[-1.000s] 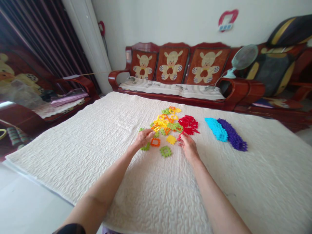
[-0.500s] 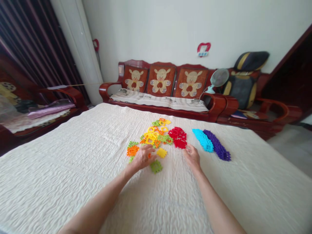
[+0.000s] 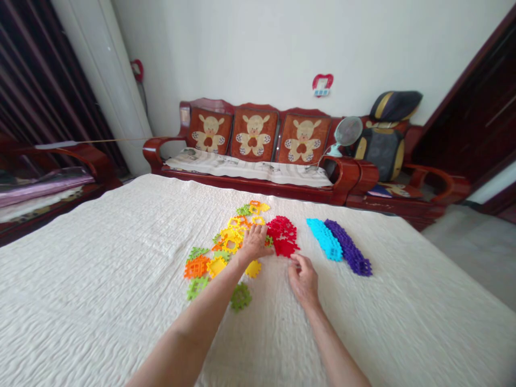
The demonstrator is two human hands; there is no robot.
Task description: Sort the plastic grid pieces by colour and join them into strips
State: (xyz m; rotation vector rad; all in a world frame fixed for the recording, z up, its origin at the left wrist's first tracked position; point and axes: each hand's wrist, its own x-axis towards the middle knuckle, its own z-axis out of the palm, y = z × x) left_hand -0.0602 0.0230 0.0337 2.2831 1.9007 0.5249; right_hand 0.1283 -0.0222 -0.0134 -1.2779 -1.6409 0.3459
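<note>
My left hand lies palm down over the right part of a loose pile of yellow interlocking plastic pieces, mixed with orange and green ones. Its fingers are stretched out and reach the left edge of a cluster of red pieces; what lies beneath the palm is hidden. Just below that red cluster is my right hand, fingers loosely bent, thumb and forefinger apart, nothing visible in them. Nearer to me lie a single yellow piece and a green piece.
Right of the red cluster, a cyan row and a purple row of pieces lie side by side. A white quilted cover spreads under everything. Beyond its far edge stand a wooden sofa and a small fan.
My left hand has moved right and away from me, from the near pieces to beside the red cluster. My right hand stays near the red pieces. The camera view has shifted.
</note>
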